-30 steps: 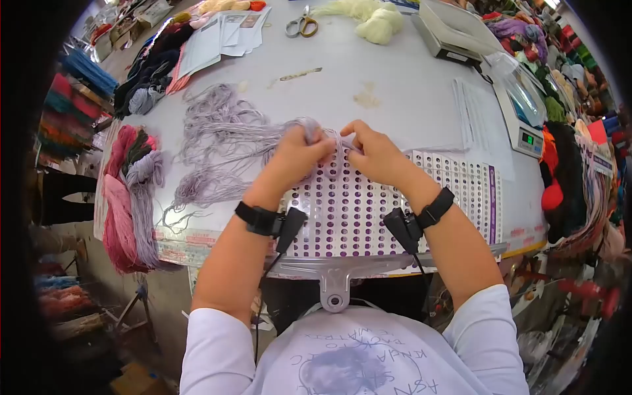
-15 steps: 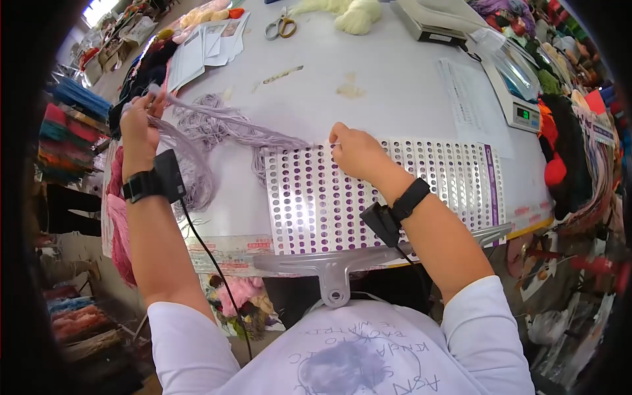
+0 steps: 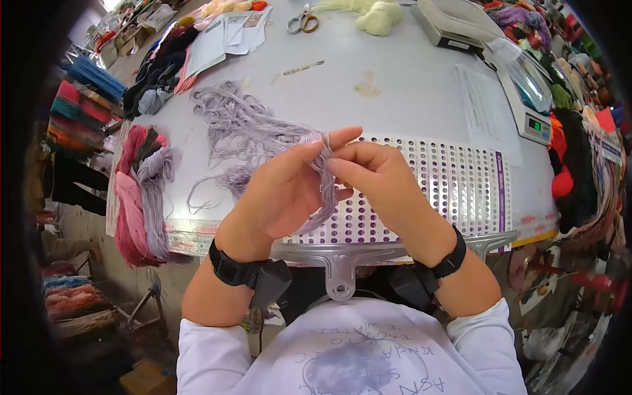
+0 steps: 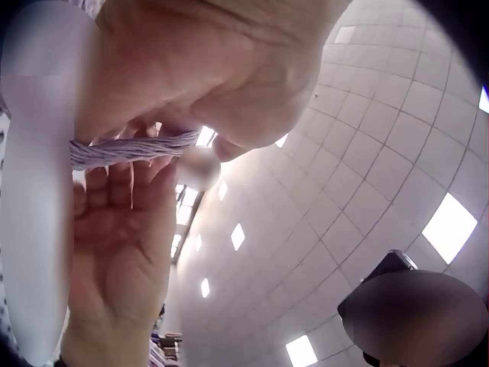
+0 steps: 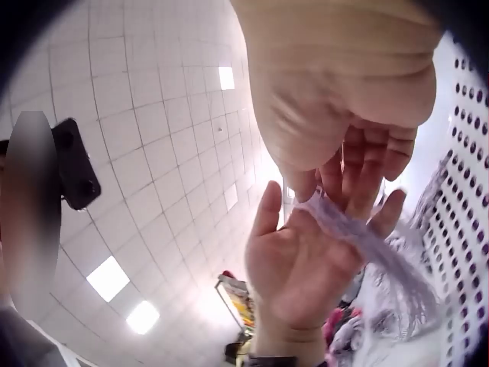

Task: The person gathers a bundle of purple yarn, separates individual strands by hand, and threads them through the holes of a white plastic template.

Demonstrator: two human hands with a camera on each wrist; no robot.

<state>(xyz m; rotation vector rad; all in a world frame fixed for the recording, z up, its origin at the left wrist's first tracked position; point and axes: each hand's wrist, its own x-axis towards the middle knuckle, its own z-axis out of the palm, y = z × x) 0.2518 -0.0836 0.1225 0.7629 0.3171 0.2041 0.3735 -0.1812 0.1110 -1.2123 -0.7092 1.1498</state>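
Note:
A bundle of lilac yarn strands hangs over my left hand, which is turned palm up with its index finger stretched out straight to the right. In the right wrist view the same yarn crosses the left fingers, and the left palm faces up, uncurled. My right hand pinches the strands between thumb and fingertips, close against the left fingers. Further left on the table, a loose tangled heap of lilac yarn runs up to the hands.
A white board with rows of punched holes lies under the hands, beside a grey metal bracket at the table's front edge. Pink and lilac skeins hang at the left. Scissors, papers and a digital scale stand further back.
My left hand swung out far left with strands, then came back beside the right hand, nearer the body. The yarn now drapes over its fingers. The right hand stayed near the board's upper edge.

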